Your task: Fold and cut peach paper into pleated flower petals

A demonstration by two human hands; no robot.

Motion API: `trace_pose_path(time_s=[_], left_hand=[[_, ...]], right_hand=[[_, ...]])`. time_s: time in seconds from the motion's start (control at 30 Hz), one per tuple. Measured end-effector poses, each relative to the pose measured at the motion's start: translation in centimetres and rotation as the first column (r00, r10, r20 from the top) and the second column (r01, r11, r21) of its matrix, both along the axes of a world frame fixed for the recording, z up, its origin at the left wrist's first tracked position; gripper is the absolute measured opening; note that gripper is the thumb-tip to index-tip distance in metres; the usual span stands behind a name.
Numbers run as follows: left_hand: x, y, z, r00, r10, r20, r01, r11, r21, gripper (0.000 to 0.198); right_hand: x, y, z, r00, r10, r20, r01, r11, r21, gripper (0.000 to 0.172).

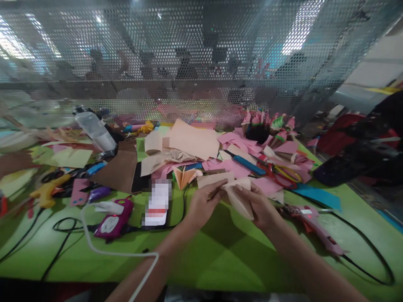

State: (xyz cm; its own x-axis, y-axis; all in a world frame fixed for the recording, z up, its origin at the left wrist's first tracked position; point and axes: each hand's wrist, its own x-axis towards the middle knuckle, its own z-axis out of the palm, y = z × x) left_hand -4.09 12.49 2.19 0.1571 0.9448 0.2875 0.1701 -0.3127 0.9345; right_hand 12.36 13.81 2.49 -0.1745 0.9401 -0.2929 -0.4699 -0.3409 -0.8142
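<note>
Between my two hands, a piece of cream paper (237, 197) is held up over the green table, curled and partly folded. My left hand (206, 199) pinches its left side near the top. With thumb and fingers, my right hand (256, 203) grips the right side. Just beyond my left hand stands a folded peach paper shape (183, 177). Behind the hands lie pink paper scraps (241, 142) and a large peach sheet (194, 140). A pink glue gun (317, 226) rests to the right of my right hand.
A phone (157, 203) and a magenta power strip (115, 220) with cables lie left on the green table (220, 260). A yellow glue gun (48, 191), a bottle (96, 130), a blue cutter (247, 162) and scissors (280, 174) lie around. A perforated metal screen (176, 54) stands behind.
</note>
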Motion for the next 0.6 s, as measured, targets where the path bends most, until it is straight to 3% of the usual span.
trace_pose_path(time_s=[0.4,0.6], left_hand=[[-0.08,0.12,-0.77,0.999,-0.014,-0.05,0.016,0.999,0.032,0.035],[0.1,-0.07,-0.43,0.998,0.032,0.047,-0.031,0.999,-0.009,0.028]], right_hand=[[-0.13,0.3,-0.12,0.998,0.009,0.059,-0.011,0.999,0.031,0.037],[0.06,0.51,-0.2,0.986,-0.035,0.162,-0.001,0.977,0.214,0.03]])
